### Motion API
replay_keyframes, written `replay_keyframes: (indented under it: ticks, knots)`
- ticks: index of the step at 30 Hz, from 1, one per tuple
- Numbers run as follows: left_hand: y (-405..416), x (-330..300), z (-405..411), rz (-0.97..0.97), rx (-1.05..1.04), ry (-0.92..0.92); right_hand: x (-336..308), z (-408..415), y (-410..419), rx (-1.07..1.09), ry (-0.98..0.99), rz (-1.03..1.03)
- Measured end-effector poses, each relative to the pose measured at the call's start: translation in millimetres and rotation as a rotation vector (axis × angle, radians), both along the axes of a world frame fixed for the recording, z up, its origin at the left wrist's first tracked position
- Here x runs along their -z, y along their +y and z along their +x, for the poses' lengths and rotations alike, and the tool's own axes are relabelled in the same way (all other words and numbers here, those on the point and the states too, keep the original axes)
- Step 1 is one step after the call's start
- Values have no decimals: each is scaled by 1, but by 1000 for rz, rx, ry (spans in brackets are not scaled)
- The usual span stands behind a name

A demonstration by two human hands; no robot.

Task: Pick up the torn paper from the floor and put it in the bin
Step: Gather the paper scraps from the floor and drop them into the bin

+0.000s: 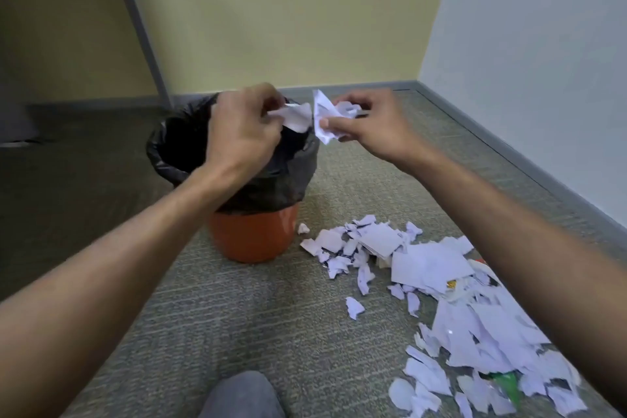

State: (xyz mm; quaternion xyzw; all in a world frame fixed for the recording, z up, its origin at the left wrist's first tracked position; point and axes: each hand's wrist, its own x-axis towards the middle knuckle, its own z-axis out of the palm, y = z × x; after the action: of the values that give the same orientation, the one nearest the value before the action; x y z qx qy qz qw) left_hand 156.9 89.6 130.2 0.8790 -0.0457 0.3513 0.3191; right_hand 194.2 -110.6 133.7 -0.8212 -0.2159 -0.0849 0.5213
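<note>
An orange bin [252, 236] lined with a black bag [169, 149] stands on the carpet at centre left. My left hand [241, 132] hovers over the bin's mouth, pinching a white scrap of torn paper [297, 117]. My right hand [369, 125] is just right of the bin's rim, closed on a crumpled bunch of paper scraps [324, 115]. A large pile of torn paper [475, 319] lies on the floor to the right, with smaller scraps [339, 248] spread toward the bin's base.
Grey-green carpet [271, 316] covers the floor. A yellow wall is behind the bin and a white wall with a grey skirting [509, 149] runs along the right. A grey post [139, 24] stands behind the bin. My knee [242, 394] shows at the bottom edge.
</note>
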Motion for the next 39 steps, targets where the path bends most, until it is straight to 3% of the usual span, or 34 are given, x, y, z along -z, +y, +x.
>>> replay_keyframes:
  ticks: [9,13,17,20,24,28,31,34,39]
  knots:
    - [65,9,12,47,-131,121,3,44,99,-127,81,-169]
    - [56,27,2,153,-178,40,7,40,90,-104,8,-250]
    - [26,45,-15,255,-27,-151,18,31,47,-2,-140,-176]
    - [-6,73,-29,289,135,-172,46,20,3,68,-151,-258]
    - [-40,136,-34,386,273,26,111,-2,-53,32,63,-467]
    - [-64,203,-28,580,289,474,177,-20,-84,-22,331,-616]
    - [-74,239,-26,690,292,704,213,-34,-89,-45,488,-659]
    - [-80,257,-21,716,259,795,239,-43,-86,-73,440,-810]
    - [-87,275,-7,716,267,776,271,-50,-78,-137,376,-947]
